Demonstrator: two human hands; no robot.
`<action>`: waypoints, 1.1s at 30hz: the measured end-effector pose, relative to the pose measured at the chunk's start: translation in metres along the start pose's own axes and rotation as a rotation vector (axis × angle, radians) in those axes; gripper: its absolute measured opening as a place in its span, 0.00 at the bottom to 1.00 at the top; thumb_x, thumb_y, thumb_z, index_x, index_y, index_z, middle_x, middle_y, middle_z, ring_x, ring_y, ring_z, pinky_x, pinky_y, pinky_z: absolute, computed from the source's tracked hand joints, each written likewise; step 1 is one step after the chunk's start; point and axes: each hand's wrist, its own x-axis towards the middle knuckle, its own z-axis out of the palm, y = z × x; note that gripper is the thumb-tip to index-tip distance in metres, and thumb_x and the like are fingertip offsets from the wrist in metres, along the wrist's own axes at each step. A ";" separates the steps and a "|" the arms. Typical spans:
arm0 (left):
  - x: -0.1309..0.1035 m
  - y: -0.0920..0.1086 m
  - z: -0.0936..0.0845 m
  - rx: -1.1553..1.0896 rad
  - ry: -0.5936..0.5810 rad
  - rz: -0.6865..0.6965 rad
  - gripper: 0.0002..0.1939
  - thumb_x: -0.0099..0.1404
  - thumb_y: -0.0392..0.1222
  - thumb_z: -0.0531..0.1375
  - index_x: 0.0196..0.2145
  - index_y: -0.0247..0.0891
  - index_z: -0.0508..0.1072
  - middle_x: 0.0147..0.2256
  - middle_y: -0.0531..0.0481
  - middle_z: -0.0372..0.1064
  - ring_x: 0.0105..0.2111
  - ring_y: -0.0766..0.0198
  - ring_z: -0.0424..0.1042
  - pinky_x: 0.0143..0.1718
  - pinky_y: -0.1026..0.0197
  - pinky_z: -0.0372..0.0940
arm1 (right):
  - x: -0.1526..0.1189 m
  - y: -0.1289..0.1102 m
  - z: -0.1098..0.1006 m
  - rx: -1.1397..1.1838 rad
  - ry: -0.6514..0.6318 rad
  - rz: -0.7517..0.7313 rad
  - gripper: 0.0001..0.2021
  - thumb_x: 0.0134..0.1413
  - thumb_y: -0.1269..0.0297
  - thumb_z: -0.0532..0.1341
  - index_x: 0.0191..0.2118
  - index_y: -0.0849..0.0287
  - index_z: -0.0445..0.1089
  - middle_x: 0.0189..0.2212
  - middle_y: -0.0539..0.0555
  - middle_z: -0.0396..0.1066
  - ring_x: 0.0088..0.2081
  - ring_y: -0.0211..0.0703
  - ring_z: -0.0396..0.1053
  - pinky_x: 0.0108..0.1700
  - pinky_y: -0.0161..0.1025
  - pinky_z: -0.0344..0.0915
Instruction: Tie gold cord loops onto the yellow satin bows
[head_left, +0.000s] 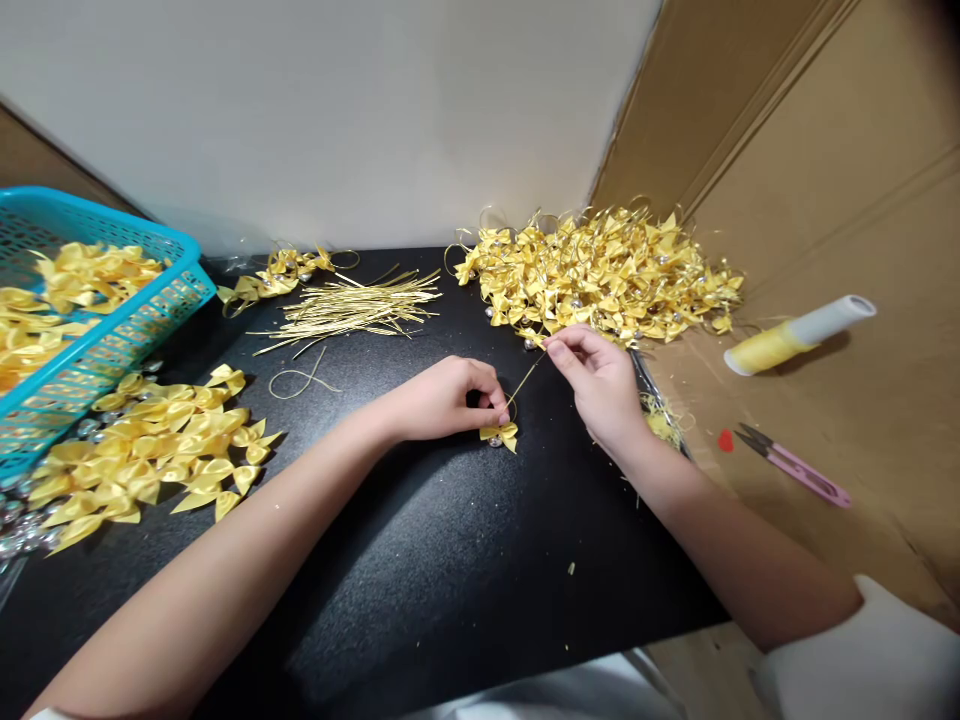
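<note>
My left hand (461, 397) is closed in a pinch on a thin gold cord (523, 383), just above a yellow ribbon bow (508, 435). A small silvery bell or bead (495, 441) shows under the bow, which lies at the black table's middle. My right hand (594, 378) pinches the far end of the same cord up and to the right, so the cord runs straight between both hands. Part of the cord curves in a loop beside the left fingertips. How the cord joins the bow is hidden by my left fingers.
Finished-looking bows with cord loops (600, 275) are heaped at the back right. Cut gold cords (360, 308) lie at the back. Loose yellow bows (150, 445) and silvery beads (22, 520) sit left by a turquoise basket (112, 345). Pink thread snips (799, 468) and a tube (802, 335) rest on cardboard.
</note>
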 end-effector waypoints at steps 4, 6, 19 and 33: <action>-0.001 -0.001 0.002 0.006 -0.005 -0.019 0.11 0.61 0.46 0.63 0.28 0.37 0.79 0.27 0.51 0.70 0.26 0.69 0.66 0.29 0.66 0.58 | 0.003 0.001 -0.003 0.004 0.038 0.005 0.13 0.56 0.50 0.62 0.32 0.55 0.72 0.32 0.51 0.71 0.37 0.42 0.68 0.43 0.43 0.65; -0.002 0.000 0.001 0.007 -0.031 -0.028 0.11 0.61 0.47 0.63 0.29 0.37 0.80 0.26 0.52 0.69 0.26 0.69 0.65 0.29 0.66 0.58 | 0.004 0.002 -0.004 0.009 0.057 -0.003 0.13 0.56 0.50 0.62 0.32 0.55 0.72 0.31 0.51 0.70 0.37 0.41 0.67 0.43 0.42 0.65; 0.002 0.000 0.001 -0.055 0.083 -0.075 0.12 0.64 0.43 0.58 0.40 0.35 0.77 0.37 0.48 0.76 0.34 0.65 0.72 0.37 0.63 0.66 | 0.004 0.002 -0.004 0.006 0.071 -0.004 0.13 0.56 0.51 0.62 0.33 0.55 0.73 0.32 0.50 0.71 0.37 0.40 0.67 0.41 0.40 0.65; 0.006 -0.011 0.013 -0.376 -0.021 -0.148 0.14 0.59 0.41 0.64 0.43 0.33 0.72 0.33 0.47 0.79 0.32 0.63 0.77 0.37 0.61 0.69 | 0.004 0.005 -0.002 0.045 0.066 0.023 0.11 0.56 0.52 0.63 0.33 0.55 0.74 0.33 0.50 0.72 0.37 0.40 0.68 0.42 0.40 0.65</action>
